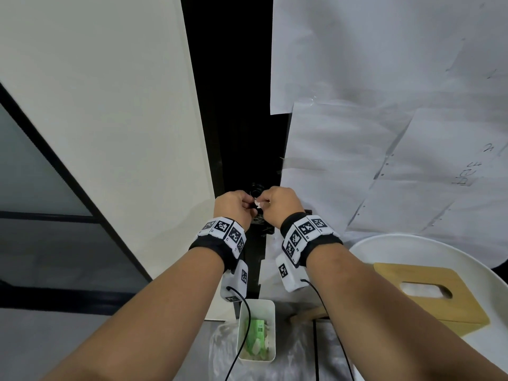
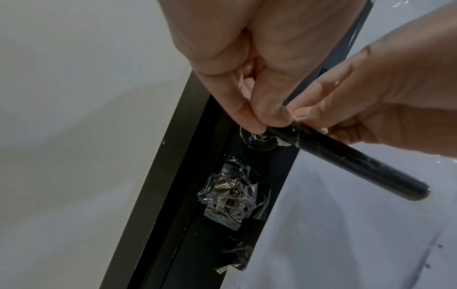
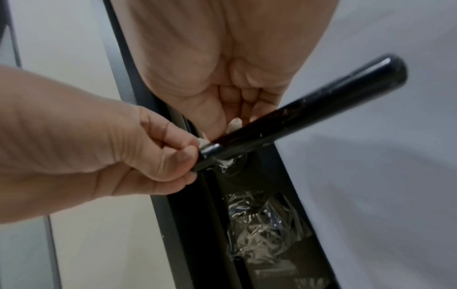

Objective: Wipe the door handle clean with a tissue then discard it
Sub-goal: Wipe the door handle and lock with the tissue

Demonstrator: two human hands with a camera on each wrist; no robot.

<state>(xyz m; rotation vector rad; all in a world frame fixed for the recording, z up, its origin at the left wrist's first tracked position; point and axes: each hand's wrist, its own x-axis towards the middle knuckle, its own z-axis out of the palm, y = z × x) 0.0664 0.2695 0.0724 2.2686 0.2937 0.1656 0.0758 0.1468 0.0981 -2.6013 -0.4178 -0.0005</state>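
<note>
The black bar door handle (image 2: 351,162) sticks out from the dark door edge (image 2: 193,176); in the head view my hands hide nearly all of it. My left hand (image 1: 246,203) pinches at the handle's base, a white scrap of tissue (image 3: 201,141) showing at its fingertips. My right hand (image 1: 265,203) has its fingers curled just above the bar and pinches a small piece of tissue (image 3: 233,125). The tissue (image 1: 258,203) seems to run behind the bar between both hands. White specks dot the handle (image 3: 309,111).
Crumpled clear tape (image 2: 232,193) covers the lock plate under the handle. Paper sheets (image 1: 384,105) cover the door on the right. Below my arms stands a small white bin (image 1: 272,325) holding a green packet. A wooden tissue box (image 1: 428,295) sits on a round white table (image 1: 384,251).
</note>
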